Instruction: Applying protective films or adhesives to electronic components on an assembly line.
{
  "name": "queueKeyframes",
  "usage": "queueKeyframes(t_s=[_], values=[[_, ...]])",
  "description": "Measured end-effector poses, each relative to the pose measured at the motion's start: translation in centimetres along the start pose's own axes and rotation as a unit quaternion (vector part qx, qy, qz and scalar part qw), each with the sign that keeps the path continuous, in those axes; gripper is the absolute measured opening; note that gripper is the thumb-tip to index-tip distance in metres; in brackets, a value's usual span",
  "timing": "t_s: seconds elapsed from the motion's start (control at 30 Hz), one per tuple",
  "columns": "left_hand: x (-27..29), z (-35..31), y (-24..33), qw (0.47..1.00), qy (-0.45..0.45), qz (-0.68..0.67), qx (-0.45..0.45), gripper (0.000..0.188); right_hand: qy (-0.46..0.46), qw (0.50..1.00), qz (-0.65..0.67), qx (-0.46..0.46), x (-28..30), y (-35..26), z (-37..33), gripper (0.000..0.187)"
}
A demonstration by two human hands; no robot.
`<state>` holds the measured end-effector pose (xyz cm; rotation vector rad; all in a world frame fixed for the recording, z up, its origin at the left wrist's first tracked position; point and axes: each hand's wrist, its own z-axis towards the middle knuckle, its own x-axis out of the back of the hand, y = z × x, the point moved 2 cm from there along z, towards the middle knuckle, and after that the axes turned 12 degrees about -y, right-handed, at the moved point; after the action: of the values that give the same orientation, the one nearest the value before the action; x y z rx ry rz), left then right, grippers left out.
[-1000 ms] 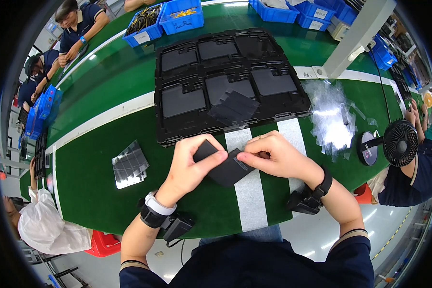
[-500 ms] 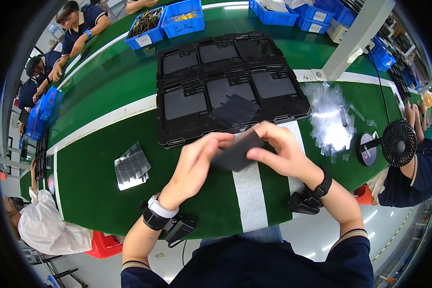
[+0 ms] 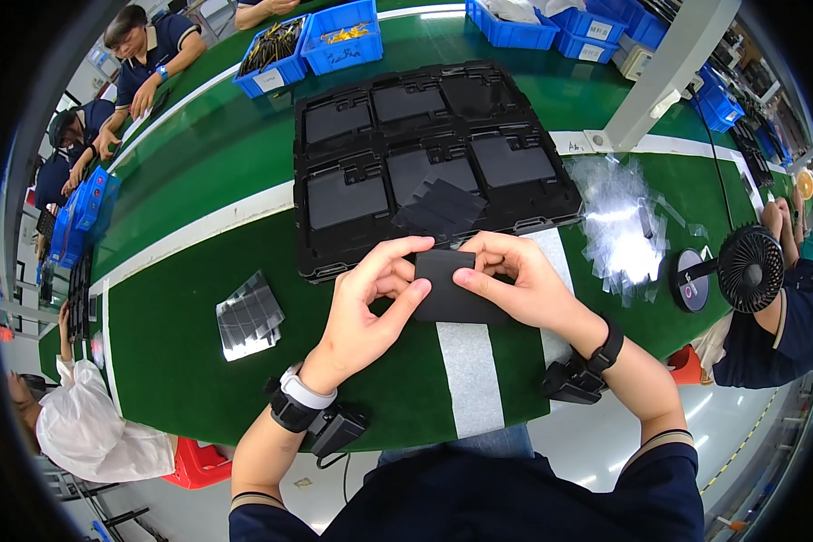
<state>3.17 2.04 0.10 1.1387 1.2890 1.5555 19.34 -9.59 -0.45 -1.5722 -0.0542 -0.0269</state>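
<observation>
Right hand (image 3: 528,285) pinched the black panel (image 3: 447,303), thumb on its face, fingers partly hidden behind. Left hand (image 3: 361,303) was half-curled at the panel's left edge; whether it gripped could not be determined. The panel lay between both hands, long axis apparently left to right, short of the black tray (image 3: 330,244).

We see a flat, matte black rectangular panel (image 3: 444,307) slightly right of the frame's centre. We have it held up with one broad plain face toward us. Its upper and lower edges run nearly level across the frame; its right side is partly covered, hiding the full outline from us.
</observation>
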Motion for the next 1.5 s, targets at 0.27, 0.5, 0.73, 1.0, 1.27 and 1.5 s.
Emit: queueKeyframes(t_s=[0.27, 0.5, 0.73, 1.0, 1.27, 1.5], values=[[-0.3, -0.1, -0.7, 0.998, 0.051, -0.012, -0.046, 0.034, 0.05, 0.996, -0.044, 0.056, 0.0, 0.2, 0.2, 0.022], [0.4, 0.0, -0.6, 0.985, 0.138, -0.104, -0.025, 0.048, 0.104, 0.99, -0.057, 0.078, 1.8, -1.0, 1.1, 0.042], [0.3, -0.1, -1.5, 0.993, -0.018, -0.114, 0.026, 0.018, 0.305, 0.931, -0.199, 0.002, 12.7, -2.0, 6.8, 0.048], [0.6, -0.1, -2.7, 0.989, -0.058, -0.125, 0.046, 0.015, 0.274, 0.79, -0.539, -0.098, 15.1, 0.6, 9.8, 0.032], [0.5, 0.2, -2.7, 0.989, -0.059, -0.129, 0.049, 0.014, 0.24, 0.755, -0.577, -0.197, 13.3, -0.3, 9.8, 0.037], [0.8, -0.2, -2.6, 0.989, -0.032, -0.135, 0.043, 0.013, 0.131, 0.808, -0.57, 0.075, 1.8, -2.9, 4.6, 0.028]])
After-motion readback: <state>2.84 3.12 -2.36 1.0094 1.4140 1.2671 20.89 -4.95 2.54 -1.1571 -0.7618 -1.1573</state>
